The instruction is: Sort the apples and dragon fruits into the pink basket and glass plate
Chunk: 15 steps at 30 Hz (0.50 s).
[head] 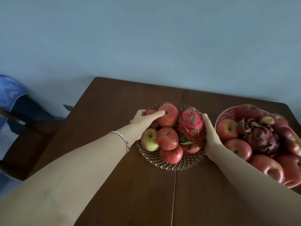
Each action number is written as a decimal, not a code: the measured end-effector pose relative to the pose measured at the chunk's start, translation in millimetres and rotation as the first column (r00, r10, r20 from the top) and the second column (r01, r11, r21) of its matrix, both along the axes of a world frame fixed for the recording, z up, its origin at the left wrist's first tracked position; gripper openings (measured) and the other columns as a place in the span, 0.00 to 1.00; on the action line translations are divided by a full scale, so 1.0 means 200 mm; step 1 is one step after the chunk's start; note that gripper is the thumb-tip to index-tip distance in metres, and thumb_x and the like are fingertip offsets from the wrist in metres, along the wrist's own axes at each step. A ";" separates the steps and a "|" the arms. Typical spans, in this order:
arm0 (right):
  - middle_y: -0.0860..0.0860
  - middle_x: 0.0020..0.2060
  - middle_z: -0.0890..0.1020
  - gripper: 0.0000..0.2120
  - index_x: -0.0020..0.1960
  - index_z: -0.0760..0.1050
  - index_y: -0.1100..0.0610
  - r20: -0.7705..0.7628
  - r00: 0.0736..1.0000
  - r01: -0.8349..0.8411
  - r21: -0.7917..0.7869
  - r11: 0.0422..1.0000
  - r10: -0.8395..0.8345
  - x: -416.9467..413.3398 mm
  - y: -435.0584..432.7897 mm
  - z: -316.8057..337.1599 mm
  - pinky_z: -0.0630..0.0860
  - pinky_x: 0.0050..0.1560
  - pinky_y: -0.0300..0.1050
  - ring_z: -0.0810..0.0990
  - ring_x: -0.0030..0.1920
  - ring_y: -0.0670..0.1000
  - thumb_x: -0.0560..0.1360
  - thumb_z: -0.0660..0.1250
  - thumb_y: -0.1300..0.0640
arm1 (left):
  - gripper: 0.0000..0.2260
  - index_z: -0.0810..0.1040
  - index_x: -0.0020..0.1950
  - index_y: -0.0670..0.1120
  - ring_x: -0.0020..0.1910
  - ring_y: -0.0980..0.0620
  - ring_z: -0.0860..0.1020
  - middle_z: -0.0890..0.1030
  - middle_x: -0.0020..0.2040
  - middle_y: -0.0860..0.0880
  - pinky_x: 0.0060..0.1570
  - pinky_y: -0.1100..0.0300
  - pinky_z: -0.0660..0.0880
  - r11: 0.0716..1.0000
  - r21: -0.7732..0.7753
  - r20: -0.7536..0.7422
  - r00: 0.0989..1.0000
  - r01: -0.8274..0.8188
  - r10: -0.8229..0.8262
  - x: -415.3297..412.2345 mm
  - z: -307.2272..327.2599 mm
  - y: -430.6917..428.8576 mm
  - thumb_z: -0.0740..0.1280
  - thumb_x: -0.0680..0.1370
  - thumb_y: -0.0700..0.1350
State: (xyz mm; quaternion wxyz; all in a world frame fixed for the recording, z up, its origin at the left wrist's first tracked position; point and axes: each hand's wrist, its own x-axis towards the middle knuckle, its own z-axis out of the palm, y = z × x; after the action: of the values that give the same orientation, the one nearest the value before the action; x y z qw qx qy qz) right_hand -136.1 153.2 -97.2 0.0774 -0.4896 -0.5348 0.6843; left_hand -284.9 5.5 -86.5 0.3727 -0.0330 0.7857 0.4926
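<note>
Fingers [156, 114] of the left hand [143, 119] spread loosely over an apple [168, 117], while the right hand [210, 136] lies flat against a dragon fruit [191, 125], apparently steadying the glass plate [171, 163] mid-worktop; the pink basket [228, 111] sits at the right edge.

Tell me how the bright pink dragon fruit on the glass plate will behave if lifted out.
The dragon fruit rests on piled apples, so neighbours may shift or roll when it leaves. Its leafy scales probably give grip. The right hand beside it suggests a one-handed lift is feasible.
</note>
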 end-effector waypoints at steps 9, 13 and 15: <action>0.59 0.64 0.75 0.32 0.66 0.71 0.55 0.048 0.999 -0.009 0.146 0.989 0.002 0.03 -0.08 0.04 0.68 0.62 0.50 0.74 0.62 0.58 0.76 0.47 0.34 | 0.47 0.62 0.73 0.52 0.67 0.43 0.69 0.66 0.71 0.45 0.66 0.44 0.68 0.999 -0.022 -0.010 1.000 -0.028 0.028 0.08 0.04 -0.02 0.73 0.59 0.66; 0.62 0.66 0.71 0.27 0.70 0.62 0.63 0.283 0.959 -0.066 0.244 0.968 -0.006 0.06 -0.12 0.14 0.66 0.64 0.53 0.70 0.65 0.63 0.80 0.48 0.45 | 0.35 0.65 0.72 0.46 0.67 0.41 0.68 0.67 0.69 0.42 0.65 0.47 0.67 0.988 -0.153 -0.154 0.988 -0.019 -0.005 0.17 0.17 -0.01 0.66 0.71 0.64; 0.62 0.57 0.78 0.19 0.62 0.70 0.64 0.390 0.914 -0.256 0.331 0.908 0.115 0.10 -0.14 0.22 0.73 0.59 0.52 0.76 0.57 0.62 0.78 0.55 0.53 | 0.28 0.68 0.69 0.43 0.65 0.39 0.70 0.69 0.67 0.40 0.64 0.48 0.69 0.978 -0.205 -0.265 0.964 -0.038 -0.018 0.24 0.28 -0.01 0.62 0.75 0.58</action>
State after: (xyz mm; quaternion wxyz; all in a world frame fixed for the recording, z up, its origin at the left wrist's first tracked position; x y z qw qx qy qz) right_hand -115.2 124.4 -52.6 0.0033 -0.5293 -0.7054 0.4715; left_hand -237.4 3.0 -31.4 0.2560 -0.0097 0.8757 0.4094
